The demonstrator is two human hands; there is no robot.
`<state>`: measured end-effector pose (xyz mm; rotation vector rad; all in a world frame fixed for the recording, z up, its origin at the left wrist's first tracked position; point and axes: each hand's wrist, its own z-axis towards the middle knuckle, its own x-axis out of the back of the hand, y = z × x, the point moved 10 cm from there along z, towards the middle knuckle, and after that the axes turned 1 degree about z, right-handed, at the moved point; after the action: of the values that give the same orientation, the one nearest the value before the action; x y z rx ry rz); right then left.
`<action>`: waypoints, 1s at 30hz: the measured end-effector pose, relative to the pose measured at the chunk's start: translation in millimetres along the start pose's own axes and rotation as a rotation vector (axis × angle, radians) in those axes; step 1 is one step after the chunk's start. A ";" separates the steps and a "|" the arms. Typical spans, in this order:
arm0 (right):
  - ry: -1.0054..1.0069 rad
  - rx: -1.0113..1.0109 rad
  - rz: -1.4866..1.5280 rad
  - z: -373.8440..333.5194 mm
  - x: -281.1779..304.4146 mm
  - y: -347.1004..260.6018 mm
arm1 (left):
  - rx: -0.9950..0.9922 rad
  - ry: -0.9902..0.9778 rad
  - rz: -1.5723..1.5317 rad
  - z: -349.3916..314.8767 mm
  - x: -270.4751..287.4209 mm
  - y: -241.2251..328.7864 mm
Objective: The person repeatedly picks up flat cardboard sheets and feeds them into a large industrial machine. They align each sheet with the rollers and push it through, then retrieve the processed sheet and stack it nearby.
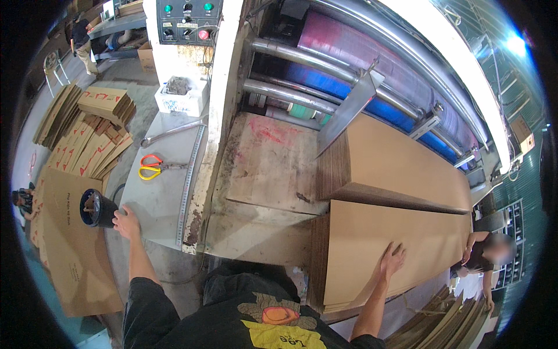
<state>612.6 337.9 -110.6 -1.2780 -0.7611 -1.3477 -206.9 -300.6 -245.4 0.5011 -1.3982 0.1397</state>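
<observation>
At the far right stands a machine (360,43) of polished steel bars and stained, glossy cylinders. Before it, flat brown cardboard rises in a far stack (401,166) and a near stack (363,241), both square-edged. Left is a smooth grey desk (163,206), beside it a round black bin (106,210); on it, a steel wrench (174,132) and loop-handled scissors (163,167). The right hand (393,260) lies spread on the near stack; the left hand (127,223) is by the bin, its grip unclear.
</observation>
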 end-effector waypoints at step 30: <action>0.175 0.239 -0.164 36.6 -26.8 35.3 | 0.067 0.050 -0.226 -17.1 15.4 1.4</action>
<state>651.7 371.7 -135.7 -0.9134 -0.8891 -1.4305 -189.2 -295.3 -231.7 0.7027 -1.2815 0.0164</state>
